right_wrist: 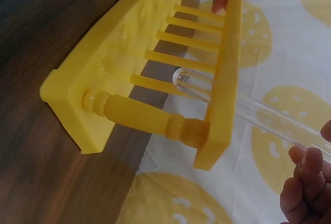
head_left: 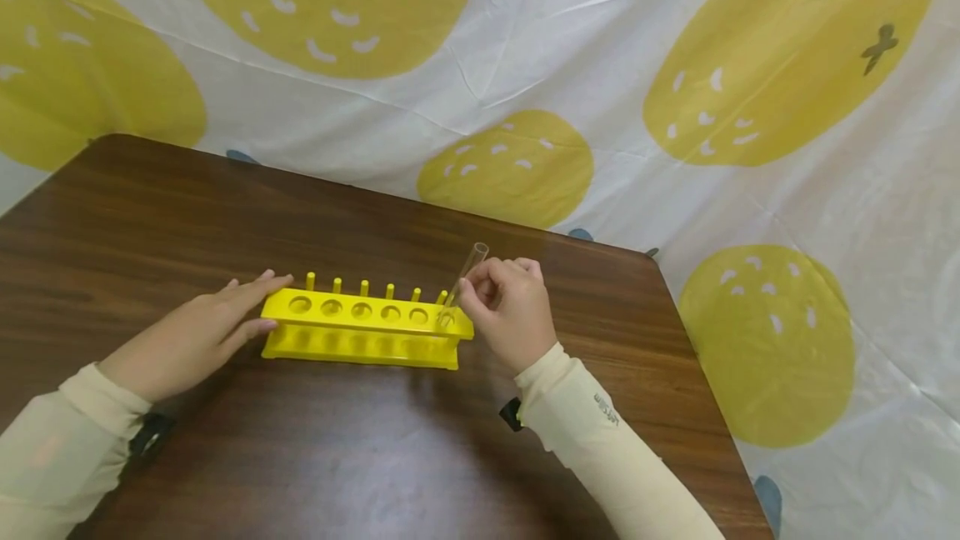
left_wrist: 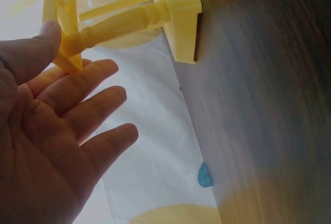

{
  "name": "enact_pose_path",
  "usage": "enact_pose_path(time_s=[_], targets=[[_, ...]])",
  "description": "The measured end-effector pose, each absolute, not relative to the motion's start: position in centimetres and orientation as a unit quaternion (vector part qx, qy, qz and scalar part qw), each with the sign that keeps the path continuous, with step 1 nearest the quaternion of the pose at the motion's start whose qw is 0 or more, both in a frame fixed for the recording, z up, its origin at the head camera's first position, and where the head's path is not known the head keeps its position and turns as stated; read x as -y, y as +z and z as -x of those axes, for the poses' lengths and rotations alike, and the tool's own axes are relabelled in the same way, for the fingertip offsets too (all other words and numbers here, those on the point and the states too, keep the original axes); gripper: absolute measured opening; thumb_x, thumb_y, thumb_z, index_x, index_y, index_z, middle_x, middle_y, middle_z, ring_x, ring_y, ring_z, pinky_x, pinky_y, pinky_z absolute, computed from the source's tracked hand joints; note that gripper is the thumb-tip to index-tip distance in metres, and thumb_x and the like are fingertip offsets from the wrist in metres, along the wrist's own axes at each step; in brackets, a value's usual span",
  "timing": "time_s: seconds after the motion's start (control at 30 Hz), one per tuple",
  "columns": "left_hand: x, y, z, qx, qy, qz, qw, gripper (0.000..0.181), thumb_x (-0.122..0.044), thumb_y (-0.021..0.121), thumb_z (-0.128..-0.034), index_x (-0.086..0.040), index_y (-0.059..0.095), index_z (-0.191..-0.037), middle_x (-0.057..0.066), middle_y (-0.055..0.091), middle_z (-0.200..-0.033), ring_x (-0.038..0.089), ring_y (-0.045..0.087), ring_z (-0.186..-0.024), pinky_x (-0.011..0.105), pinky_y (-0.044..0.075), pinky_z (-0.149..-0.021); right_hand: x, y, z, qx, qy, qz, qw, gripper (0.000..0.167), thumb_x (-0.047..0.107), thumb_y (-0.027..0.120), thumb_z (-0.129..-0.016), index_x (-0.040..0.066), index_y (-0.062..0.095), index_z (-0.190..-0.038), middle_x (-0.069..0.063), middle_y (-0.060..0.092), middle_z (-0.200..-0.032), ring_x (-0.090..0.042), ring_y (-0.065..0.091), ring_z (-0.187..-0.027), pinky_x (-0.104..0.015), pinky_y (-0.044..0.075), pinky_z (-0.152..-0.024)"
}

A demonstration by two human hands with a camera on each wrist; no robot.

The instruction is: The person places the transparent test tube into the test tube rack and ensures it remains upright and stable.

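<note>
A yellow test tube rack stands upright on the table. At its left end, the left hand holds the top plate between thumb and fingers; in the left wrist view the hand's other fingers are spread. The right hand pinches a clear tube at the rack's right end. The tube is tilted, its lower part in the rightmost hole. In the right wrist view the rounded tip of the tube shows below the top plate, above the base; fingers of the right hand grip its upper part.
The brown wooden table reaches back to a white cloth with yellow fruit prints hanging behind and to the right. Short yellow pegs stand along the rack's back side. The other rack holes hold no tubes.
</note>
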State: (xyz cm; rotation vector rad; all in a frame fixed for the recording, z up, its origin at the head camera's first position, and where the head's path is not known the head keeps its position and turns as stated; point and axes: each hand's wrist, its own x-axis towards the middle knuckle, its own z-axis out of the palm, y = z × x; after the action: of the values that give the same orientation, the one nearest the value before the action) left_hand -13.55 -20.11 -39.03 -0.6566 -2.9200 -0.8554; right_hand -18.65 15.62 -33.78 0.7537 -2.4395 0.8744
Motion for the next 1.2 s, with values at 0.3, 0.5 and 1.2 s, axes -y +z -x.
enact_pose_path(time_s=[0.3,0.5,1.2], targets=[[20.1,-38.9,13.7,0.938,-0.272,0.216,0.017,0.058,-0.025,0.059,-0.1069,-0.007,0.038,-0.158,0.030,0.036,-0.158,0.066,0.039,-0.132,0.075,0.037,-0.105,-15.8,-34.5,18.6,0.882,0.318,-0.275,0.213,0.012,0.008,0.074,-0.092,0.007,0.069,-0.080,0.005,0.053,-0.060,-0.014,0.051,-0.061,-0.042,0.041,-0.093],[20.1,-39.0,13.7,0.939,-0.274,0.207,0.004,0.059,-0.028,0.058,-0.1077,-0.007,0.037,-0.159,0.028,0.034,-0.160,0.066,0.037,-0.133,0.077,0.036,-0.104,-15.8,-35.1,18.5,0.884,0.315,-0.279,0.205,0.015,0.007,0.075,-0.091,0.008,0.067,-0.079,0.006,0.052,-0.061,-0.014,0.049,-0.063,-0.042,0.041,-0.093],[20.2,-38.8,13.6,0.938,-0.272,0.215,0.016,0.058,-0.024,0.059,-0.1069,-0.006,0.038,-0.158,0.030,0.035,-0.158,0.065,0.040,-0.132,0.074,0.037,-0.106,-15.8,-36.0,18.5,0.884,0.281,-0.304,0.218,0.012,0.008,0.076,-0.089,0.008,0.069,-0.079,0.005,0.054,-0.060,-0.013,0.048,-0.061,-0.043,0.043,-0.088]])
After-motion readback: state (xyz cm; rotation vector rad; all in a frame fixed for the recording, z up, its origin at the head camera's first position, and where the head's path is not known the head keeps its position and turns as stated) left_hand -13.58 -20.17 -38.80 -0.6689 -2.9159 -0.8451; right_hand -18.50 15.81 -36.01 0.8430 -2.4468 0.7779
